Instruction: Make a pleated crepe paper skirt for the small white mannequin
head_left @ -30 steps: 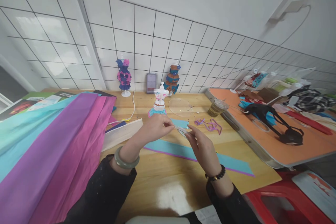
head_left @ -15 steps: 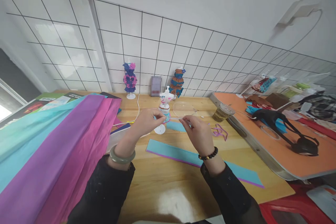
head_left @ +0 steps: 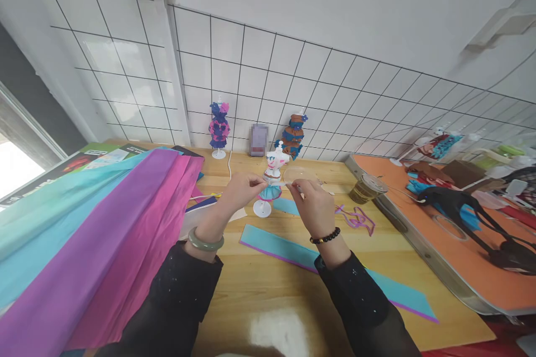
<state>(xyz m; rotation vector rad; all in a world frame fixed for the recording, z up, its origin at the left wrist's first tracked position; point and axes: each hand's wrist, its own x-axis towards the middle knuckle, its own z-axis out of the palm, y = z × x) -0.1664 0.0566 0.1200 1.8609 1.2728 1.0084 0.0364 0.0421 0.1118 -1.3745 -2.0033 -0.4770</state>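
Observation:
Between my two hands a short, thin whitish translucent strip (head_left: pixel 278 183) is stretched level. My left hand (head_left: pixel 240 194) pinches its left end between thumb and finger. The other end is in a pinch of my right hand (head_left: pixel 317 207). Just behind the strip stands a small white dress-form mannequin (head_left: pixel 277 160) on a round base, upright, with pink marks on its chest and a light blue ruffled skirt (head_left: pixel 270 192) edged in pink. Nearer me lies a long light blue paper strip (head_left: pixel 276 245) with a purple edge, partly hidden under my right forearm.
Purple, pink and blue paper sheets (head_left: pixel 113 234) cover the left side. Two dressed mannequins, one blue and pink (head_left: pixel 219 127), one brown and blue (head_left: pixel 293 136), stand by the wall around a phone (head_left: pixel 258 140). A lidded cup (head_left: pixel 366 188) and purple ribbon (head_left: pixel 355 218) are right.
The view has shifted, so the scene sits further right. My hands have come closer together in front of the mannequin's waist, and the whitish strip between them shows more plainly.

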